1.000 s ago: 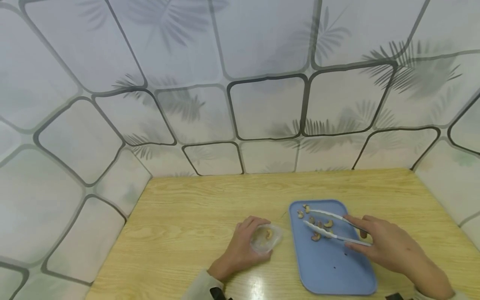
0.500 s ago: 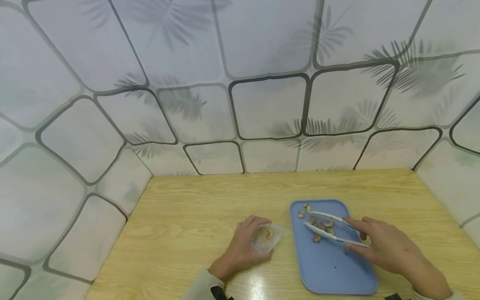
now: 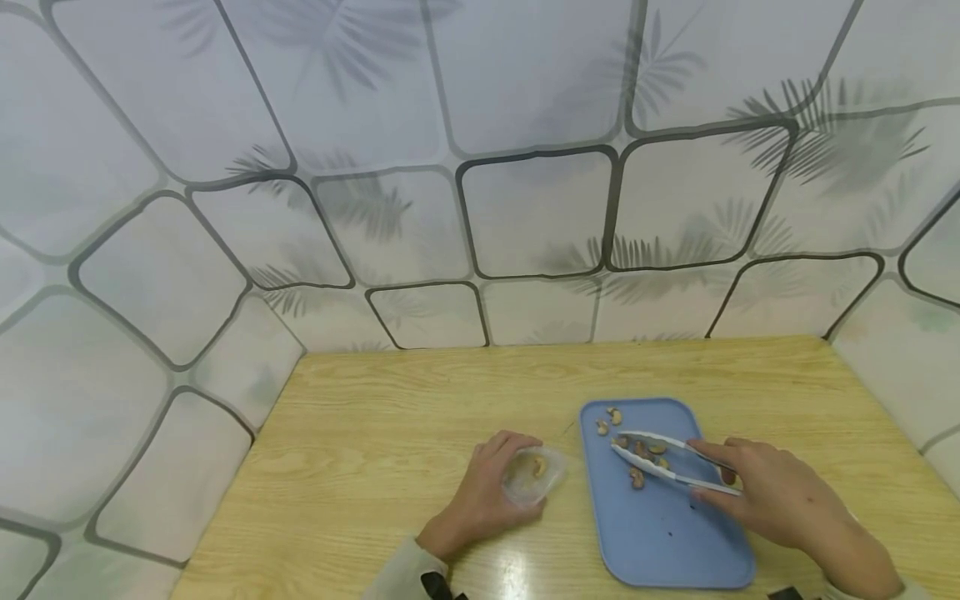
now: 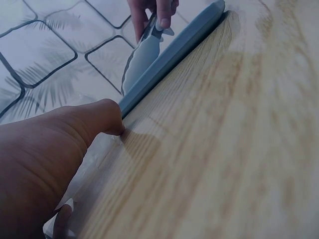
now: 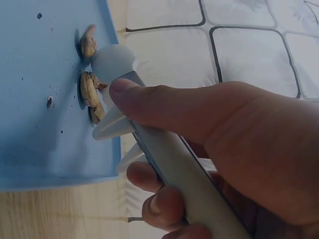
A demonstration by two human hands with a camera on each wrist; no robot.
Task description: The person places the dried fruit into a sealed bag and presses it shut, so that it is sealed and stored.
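Note:
My left hand grips a small clear plastic container left of the blue tray. One cashew shows inside it. White-tipped tongs reach over the tray's far part, held in my right hand, with thumb and fingers on opposite arms. Several brownish cashews lie around and between the tong arms, some partly hidden. In the right wrist view, a few cashews lie right by the white tong head. The left wrist view has my left thumb beside the tray's edge.
More cashews lie in the tray's far left corner. Small dark bits dot its near part. The wooden table meets a patterned wall behind and at both sides.
The tong tips have drawn closer together, the far arm moving toward the near one. Cashews between and beside the arms have shifted slightly. My left hand with the container stays put.

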